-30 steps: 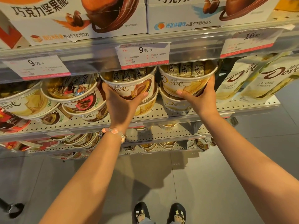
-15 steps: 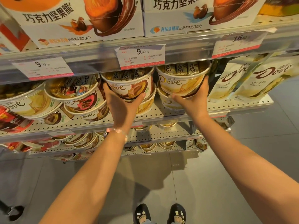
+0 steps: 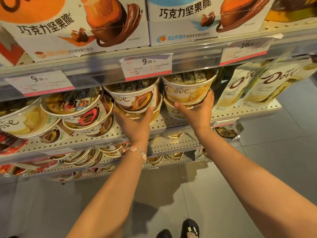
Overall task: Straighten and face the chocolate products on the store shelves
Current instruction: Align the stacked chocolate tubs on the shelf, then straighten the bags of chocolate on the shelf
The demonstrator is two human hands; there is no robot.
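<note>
Head camera looks forward and down, close to the shelves (image 3: 171, 124).

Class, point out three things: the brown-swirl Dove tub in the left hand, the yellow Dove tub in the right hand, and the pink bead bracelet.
Brown-swirl Dove tub (image 3: 135, 98): head view, front wall.
Yellow Dove tub (image 3: 187, 91): head view, front wall.
Pink bead bracelet (image 3: 135, 150): head view, beads at left wrist.

"Dove" marks the tubs (image 3: 188, 91) and pouches (image 3: 276, 83); price tags (image 3: 147, 66) read 9.90; boxes (image 3: 188, 19) read 巧克力坚果脆.
</note>
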